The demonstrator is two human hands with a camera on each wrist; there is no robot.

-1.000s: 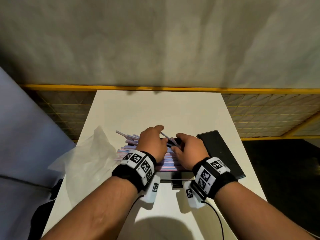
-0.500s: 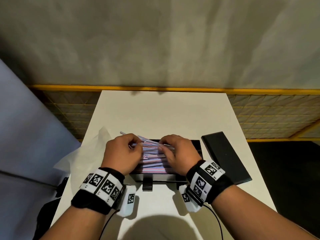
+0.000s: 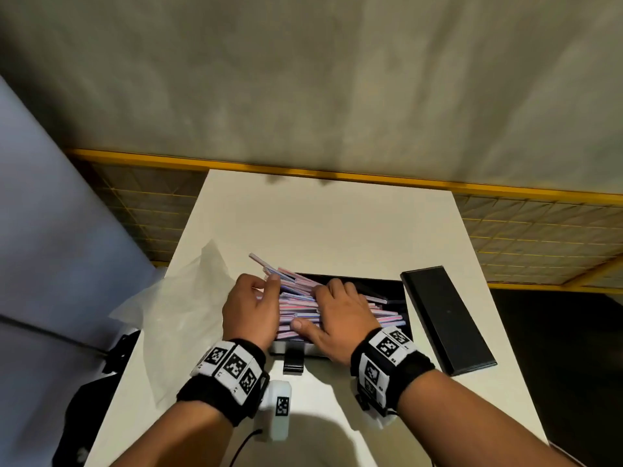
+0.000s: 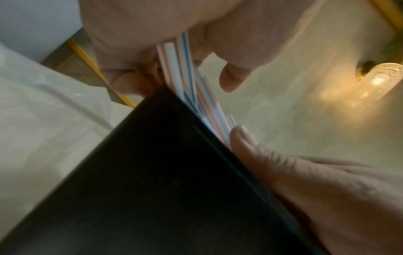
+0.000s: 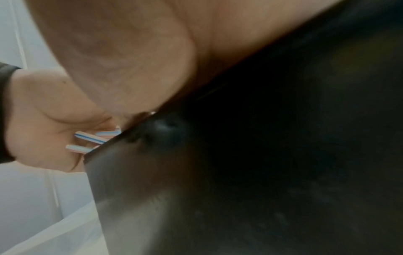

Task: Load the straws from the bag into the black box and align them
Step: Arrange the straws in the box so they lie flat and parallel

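Note:
A pile of pink-and-blue striped straws [image 3: 300,303] lies in the open black box [image 3: 391,286] on the white table, and several stick out slanted over its far left corner. My left hand [image 3: 266,288] curls round the left ends of the straws [image 4: 185,72] at the box's left wall [image 4: 152,155]. My right hand [image 3: 332,298] lies palm down on the pile, with its thumb on the near side. In the right wrist view, straw ends [image 5: 87,138] butt against the left palm beside the dark box wall [image 5: 240,172].
The black lid [image 3: 445,318] lies to the right of the box. A crumpled clear plastic bag [image 3: 175,318] lies at the table's left edge. A small black tab [image 3: 293,362] juts from the box's near side. Bare table [image 3: 320,224] stretches beyond the box.
My left hand has moved from the middle of the pile to the straws' left ends. The right hand has spread flat over the pile, and more straws now lie down inside the box.

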